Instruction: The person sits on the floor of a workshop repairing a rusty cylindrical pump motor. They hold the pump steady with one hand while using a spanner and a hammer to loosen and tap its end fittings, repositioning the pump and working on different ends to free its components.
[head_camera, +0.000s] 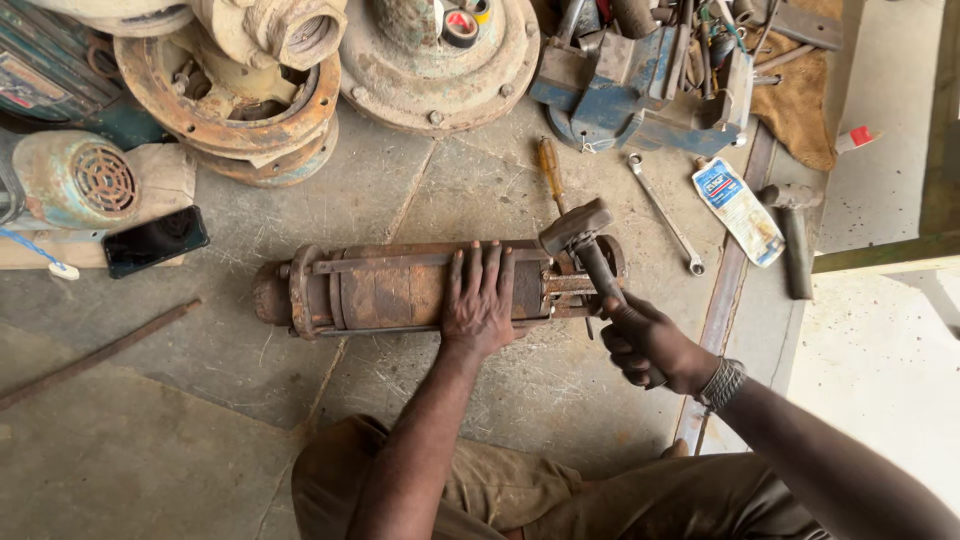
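Rusty pump (400, 288) under left hand (480, 305) — flat

Floor: grey concrete floor (180, 400), scratched and stained, with shallow joint lines running across it.
Right side: paler, smoother concrete slab (890, 140), brighter in daylight, edged by a rusty metal strip (730, 290) set in the ground.
Top left: rusty flanged pipe fittings (240, 90) stacked together, beside a round disc with bolts (440, 70).
Top right: blue bench vise (640, 95) on the floor, brown leather cloth (800, 100) beside it.
Left edge: teal motor housing (75, 180), black phone (155, 240).
Light: even daylight, soft shadows.
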